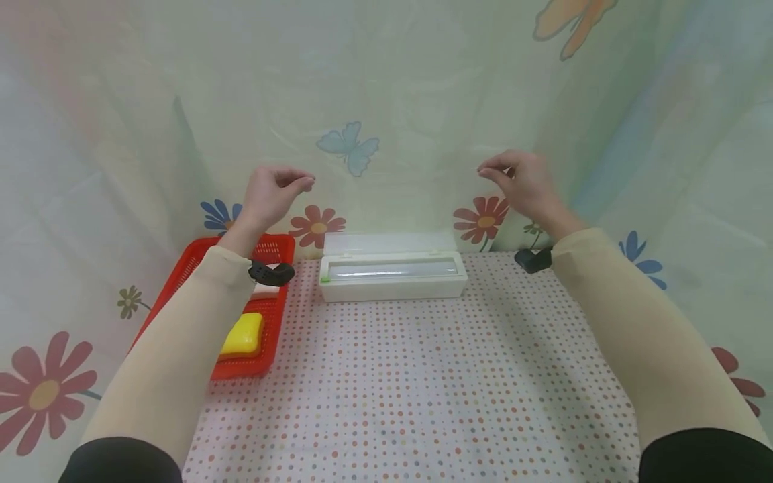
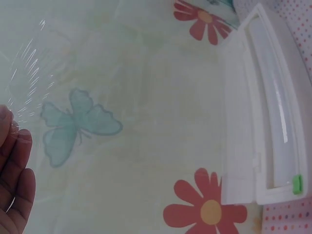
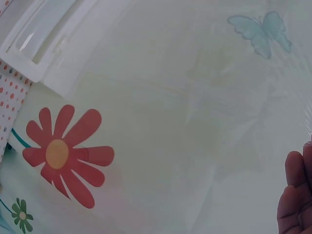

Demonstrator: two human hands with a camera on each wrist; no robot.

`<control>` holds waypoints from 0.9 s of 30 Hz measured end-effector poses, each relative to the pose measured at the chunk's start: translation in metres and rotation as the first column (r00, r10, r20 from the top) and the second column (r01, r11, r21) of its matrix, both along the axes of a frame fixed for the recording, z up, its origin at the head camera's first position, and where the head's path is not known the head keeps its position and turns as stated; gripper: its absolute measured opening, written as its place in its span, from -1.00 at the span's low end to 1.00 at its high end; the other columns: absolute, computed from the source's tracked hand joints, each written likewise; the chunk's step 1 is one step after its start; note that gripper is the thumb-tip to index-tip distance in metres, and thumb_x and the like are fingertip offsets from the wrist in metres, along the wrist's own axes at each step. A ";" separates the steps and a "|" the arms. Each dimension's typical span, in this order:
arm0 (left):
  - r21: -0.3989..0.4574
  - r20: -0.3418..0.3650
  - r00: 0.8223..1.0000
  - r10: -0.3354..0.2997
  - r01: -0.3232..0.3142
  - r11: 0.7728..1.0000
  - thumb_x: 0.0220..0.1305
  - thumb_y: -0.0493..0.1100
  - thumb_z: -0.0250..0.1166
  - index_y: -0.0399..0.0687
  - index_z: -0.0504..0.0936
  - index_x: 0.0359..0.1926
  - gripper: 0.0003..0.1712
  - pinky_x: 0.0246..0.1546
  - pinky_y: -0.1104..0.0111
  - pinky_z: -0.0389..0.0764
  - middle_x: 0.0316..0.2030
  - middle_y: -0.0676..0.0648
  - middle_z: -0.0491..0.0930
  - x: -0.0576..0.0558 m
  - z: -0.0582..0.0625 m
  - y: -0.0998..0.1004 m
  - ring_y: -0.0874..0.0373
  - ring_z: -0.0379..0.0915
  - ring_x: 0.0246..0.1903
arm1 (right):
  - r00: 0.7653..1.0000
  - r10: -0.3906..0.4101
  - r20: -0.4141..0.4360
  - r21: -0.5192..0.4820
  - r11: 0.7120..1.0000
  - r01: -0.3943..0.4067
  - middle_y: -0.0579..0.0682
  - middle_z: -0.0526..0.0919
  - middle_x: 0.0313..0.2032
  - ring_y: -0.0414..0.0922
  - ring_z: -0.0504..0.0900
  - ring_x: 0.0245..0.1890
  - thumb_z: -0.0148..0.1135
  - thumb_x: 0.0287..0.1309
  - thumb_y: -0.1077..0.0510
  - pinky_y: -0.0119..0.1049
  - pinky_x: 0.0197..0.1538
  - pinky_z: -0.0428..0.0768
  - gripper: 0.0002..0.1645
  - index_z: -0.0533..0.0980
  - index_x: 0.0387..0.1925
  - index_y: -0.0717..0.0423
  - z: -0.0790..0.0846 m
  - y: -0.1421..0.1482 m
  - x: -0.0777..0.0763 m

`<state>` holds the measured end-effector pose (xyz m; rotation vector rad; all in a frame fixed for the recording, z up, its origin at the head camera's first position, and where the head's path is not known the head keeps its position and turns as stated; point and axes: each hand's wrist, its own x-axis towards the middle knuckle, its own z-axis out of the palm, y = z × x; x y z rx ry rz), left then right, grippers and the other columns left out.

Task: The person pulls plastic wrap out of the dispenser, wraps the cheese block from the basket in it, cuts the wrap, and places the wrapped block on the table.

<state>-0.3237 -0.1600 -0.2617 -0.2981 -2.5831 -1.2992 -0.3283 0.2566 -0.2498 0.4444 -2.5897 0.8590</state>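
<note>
While the left hand [image 1: 274, 194] and right hand [image 1: 524, 181] each pinch clear film [image 2: 33, 73], a white box [image 1: 392, 290] with its lid [image 1: 389, 243] open lies below, between them.

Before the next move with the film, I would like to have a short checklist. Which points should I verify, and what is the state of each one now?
1. Left grip pinching the clear film: ok, creases gather at its fingers.
2. Right grip pinching the clear film: ok, creases run toward it.
3. Lid of the white box raised: ok.
4. Green slider at the box's left end: ok.
5. Clear film separated from the box: cannot tell, its edges are too transparent.
6. Clear film laid flat on the table: not ok, both grips are raised.
</note>
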 end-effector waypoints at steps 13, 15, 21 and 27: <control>-0.018 -0.073 0.997 -0.022 0.021 1.000 0.44 -0.05 0.29 -0.09 0.72 0.13 -0.65 0.26 0.19 0.62 0.09 -0.16 0.72 0.016 0.008 -0.002 0.01 0.64 0.11 | 0.989 0.049 -0.138 0.029 0.999 -0.045 0.25 0.74 -0.14 -0.13 0.51 -0.30 0.31 0.33 0.24 -0.73 -0.31 0.35 -0.80 0.70 -0.09 0.27 0.008 0.004 0.015; -0.025 -0.092 0.995 -0.028 0.026 0.999 0.44 -0.05 0.30 -0.09 0.73 0.12 -0.65 0.25 0.20 0.63 0.08 -0.15 0.73 0.019 0.008 -0.002 0.01 0.65 0.10 | 0.981 0.061 -0.182 0.037 0.998 -0.055 0.23 0.76 -0.18 -0.30 0.48 -0.34 0.33 0.30 0.28 -0.73 -0.29 0.36 -0.83 0.71 -0.14 0.28 0.009 0.005 0.019; -0.035 -0.132 0.990 -0.059 0.055 0.998 0.41 -0.09 0.33 -0.11 0.75 0.07 -0.70 0.21 0.21 0.66 0.01 -0.16 0.75 0.035 0.007 -0.005 0.00 0.67 0.03 | 0.955 0.098 -0.279 0.046 0.995 -0.089 0.21 0.77 -0.27 -0.63 0.33 -0.38 0.35 0.25 0.35 -0.75 -0.26 0.36 -0.90 0.72 -0.22 0.32 0.006 0.009 0.033; -0.041 -0.156 0.983 -0.094 0.088 0.995 0.40 -0.10 0.34 -0.12 0.76 0.04 -0.71 0.04 0.50 0.66 -0.04 -0.16 0.77 0.054 0.005 -0.009 0.01 0.67 -0.03 | 0.928 0.144 -0.342 0.029 0.989 -0.143 0.23 0.76 -0.29 -0.66 0.34 -0.33 0.36 0.19 0.42 -0.77 -0.22 0.33 -0.90 0.72 -0.24 0.33 0.002 0.010 0.050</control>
